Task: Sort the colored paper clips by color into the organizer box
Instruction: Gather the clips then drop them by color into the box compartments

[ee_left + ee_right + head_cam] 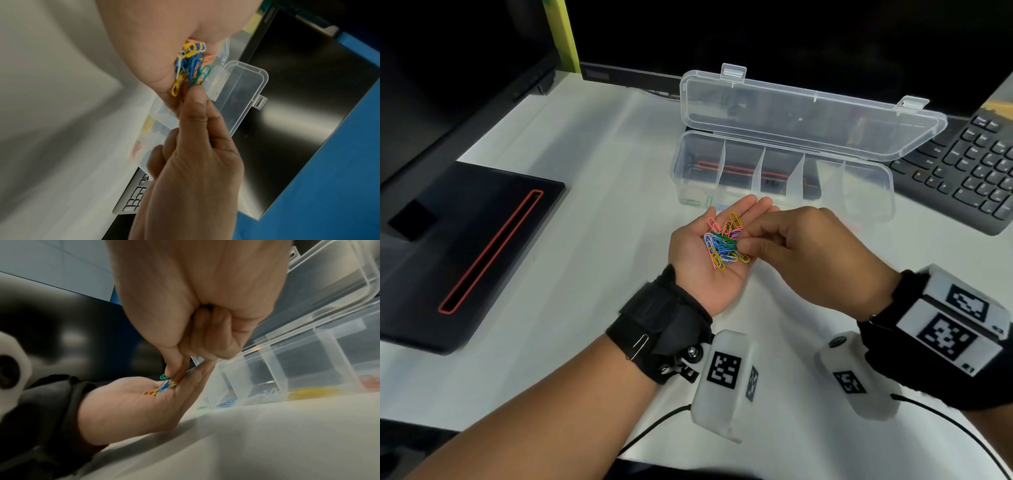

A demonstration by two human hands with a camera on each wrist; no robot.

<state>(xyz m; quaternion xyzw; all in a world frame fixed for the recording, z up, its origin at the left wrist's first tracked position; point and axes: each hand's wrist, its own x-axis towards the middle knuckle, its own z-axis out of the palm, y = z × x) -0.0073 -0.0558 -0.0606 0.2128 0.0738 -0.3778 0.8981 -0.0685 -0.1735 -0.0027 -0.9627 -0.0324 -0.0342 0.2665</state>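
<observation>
White desk (571, 240) under soft overhead light. Dark monitor (448, 85) stood at left on a black base (465, 246) with a red-edged slot. Black keyboard (969, 171) lay at far right. Yellow-green upright strip (561, 34) behind. Background beyond was dark.

Your left hand (700, 253) is holding paper clips (724, 241) showing pink, yellow, blue, white and green. The clear box (784, 178) is standing on a white table (571, 240). Black wrist straps (661, 322) are carrying black-and-white checkered tags (723, 370).
</observation>
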